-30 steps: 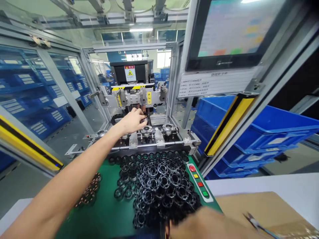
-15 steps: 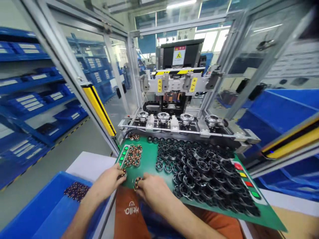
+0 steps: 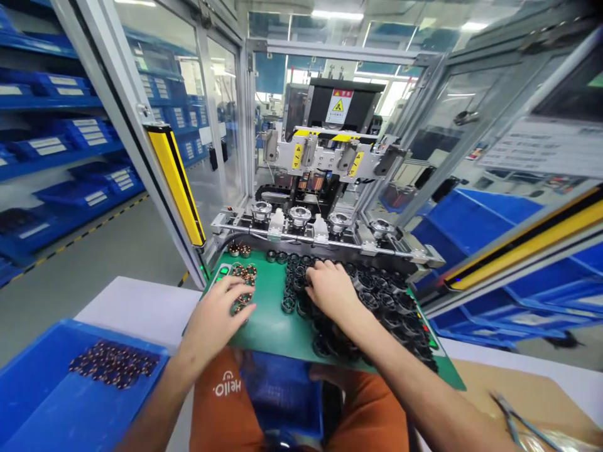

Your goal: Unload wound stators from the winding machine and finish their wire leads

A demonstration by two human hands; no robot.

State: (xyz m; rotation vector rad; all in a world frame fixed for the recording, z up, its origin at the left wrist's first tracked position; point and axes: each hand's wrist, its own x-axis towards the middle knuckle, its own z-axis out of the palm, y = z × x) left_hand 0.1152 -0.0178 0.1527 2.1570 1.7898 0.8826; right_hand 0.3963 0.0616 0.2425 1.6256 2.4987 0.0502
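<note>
Fingers apart, my left hand (image 3: 219,314) lies over the copper-wound rings (image 3: 245,274) at the left of the green mat (image 3: 268,326); nothing is seen gripped in it. My right hand (image 3: 333,290) is over the left part of the black rings (image 3: 372,298), its fingers bent down among them. What those fingertips touch or hold is hidden. Two more copper-wound rings (image 3: 239,250) sit at the mat's back left corner.
Behind the mat stands a machine with a row of metal fixtures (image 3: 300,217). Yellow bars (image 3: 175,185) flank it. A blue bin (image 3: 42,402) with copper-wound parts is at lower left. Pliers (image 3: 509,417) lie on cardboard at lower right.
My right hand has moved from a copper-wound ring near the mat's front edge to the black rings. My left hand has spread open over the copper-wound rings. The camera view has shifted.
</note>
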